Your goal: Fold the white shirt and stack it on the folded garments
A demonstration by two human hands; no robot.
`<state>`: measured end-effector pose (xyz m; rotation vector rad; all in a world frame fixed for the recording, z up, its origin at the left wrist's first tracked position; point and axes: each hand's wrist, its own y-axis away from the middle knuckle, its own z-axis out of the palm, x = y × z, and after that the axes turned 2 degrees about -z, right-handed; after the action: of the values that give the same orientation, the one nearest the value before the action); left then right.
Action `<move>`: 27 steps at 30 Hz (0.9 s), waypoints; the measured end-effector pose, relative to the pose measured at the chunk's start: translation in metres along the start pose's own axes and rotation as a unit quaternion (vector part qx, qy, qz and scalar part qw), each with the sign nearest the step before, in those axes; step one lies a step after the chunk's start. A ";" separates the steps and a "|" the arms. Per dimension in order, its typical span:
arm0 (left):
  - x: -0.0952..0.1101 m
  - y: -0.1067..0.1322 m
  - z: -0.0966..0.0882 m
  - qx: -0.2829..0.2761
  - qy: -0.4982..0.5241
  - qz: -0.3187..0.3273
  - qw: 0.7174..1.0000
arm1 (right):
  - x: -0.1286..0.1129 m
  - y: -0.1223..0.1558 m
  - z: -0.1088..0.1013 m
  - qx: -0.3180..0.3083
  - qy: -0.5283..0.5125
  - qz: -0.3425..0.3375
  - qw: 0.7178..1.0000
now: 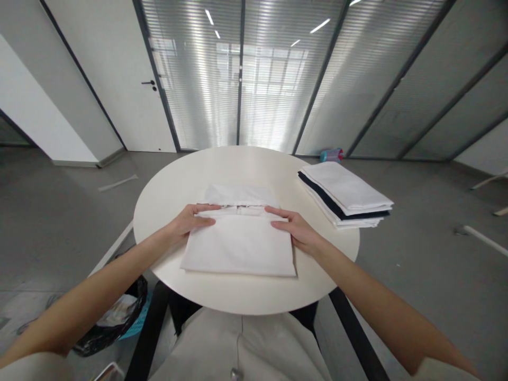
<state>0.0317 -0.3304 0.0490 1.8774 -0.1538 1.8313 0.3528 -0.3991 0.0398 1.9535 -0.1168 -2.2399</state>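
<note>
A folded white garment (240,241) lies in the middle of the round white table (174,185), its far end doubled under a fold line. My left hand (190,219) rests on the garment's upper left edge, fingers stretched flat along the fold. My right hand (296,227) lies on the upper right edge, fingers also extended and pressed on the cloth. Neither hand grips anything.
A stack of folded white and dark garments (345,196) sits at the table's right edge. A blue basket with a black bag (115,320) stands on the floor at lower left. A small blue and pink object (331,155) lies by the glass wall behind.
</note>
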 end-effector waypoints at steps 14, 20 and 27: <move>0.002 0.000 0.005 0.014 0.001 0.034 0.999 | 0.004 -0.009 0.008 0.053 0.049 -0.036 0.997; 0.002 -0.002 0.002 0.031 0.007 0.014 0.999 | 0.005 -0.009 0.005 0.040 0.033 -0.010 0.999; -0.003 -0.005 0.010 0.055 -0.018 0.041 0.997 | 0.009 -0.013 0.008 0.059 0.136 -0.041 0.988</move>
<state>0.0422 -0.3312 0.0455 2.0076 -0.1468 1.8964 0.3427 -0.3880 0.0296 2.3450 -0.1378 -2.0307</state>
